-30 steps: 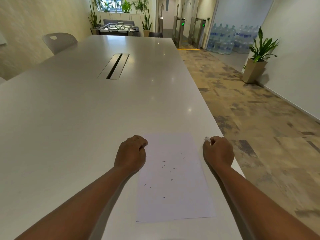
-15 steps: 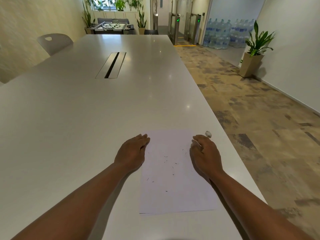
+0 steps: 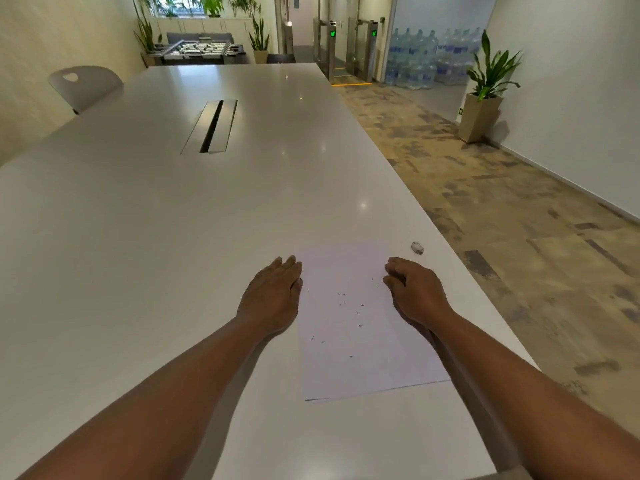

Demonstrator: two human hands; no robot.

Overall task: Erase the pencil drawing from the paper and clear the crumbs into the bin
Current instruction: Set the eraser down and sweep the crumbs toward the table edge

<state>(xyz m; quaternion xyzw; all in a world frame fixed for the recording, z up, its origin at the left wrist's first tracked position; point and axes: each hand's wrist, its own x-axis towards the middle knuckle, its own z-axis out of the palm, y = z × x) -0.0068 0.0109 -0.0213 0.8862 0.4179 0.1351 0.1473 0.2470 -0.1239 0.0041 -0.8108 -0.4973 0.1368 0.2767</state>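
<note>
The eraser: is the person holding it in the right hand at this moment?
No. The eraser lies by itself on the table, beyond the paper's far right corner, while the right hand rests on the paper.

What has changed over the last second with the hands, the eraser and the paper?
The right hand let go of the eraser, which now lies on the table beyond the paper's right far corner, and moved left onto the paper, fingers curled at its right edge. The left hand uncurled and lies flat at the left edge. The paper and the crumbs on it stayed put.
</note>
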